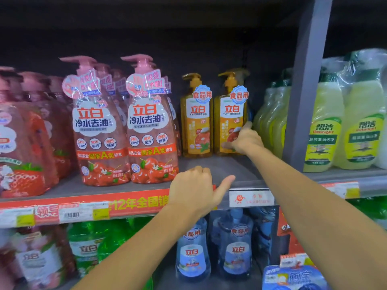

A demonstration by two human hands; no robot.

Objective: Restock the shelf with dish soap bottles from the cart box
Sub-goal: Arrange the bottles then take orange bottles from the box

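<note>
My right hand (244, 139) reaches deep onto the grey shelf (219, 170), thumb and fingers wrapped round the lower part of the right-hand orange dish soap bottle (230, 120), which stands upright just beside a second orange bottle (196, 122); my left hand (194, 189) rests at the shelf's front edge, fingers curled under and holding nothing, thumb sticking out. Both orange bottles read 立白 with blue 食品用 tags. To their left stand pink pump bottles (150, 126) marked 立白 冷水去油, and past the grey upright (303, 101) green bottles (326, 130) labelled 帮洁.
</note>
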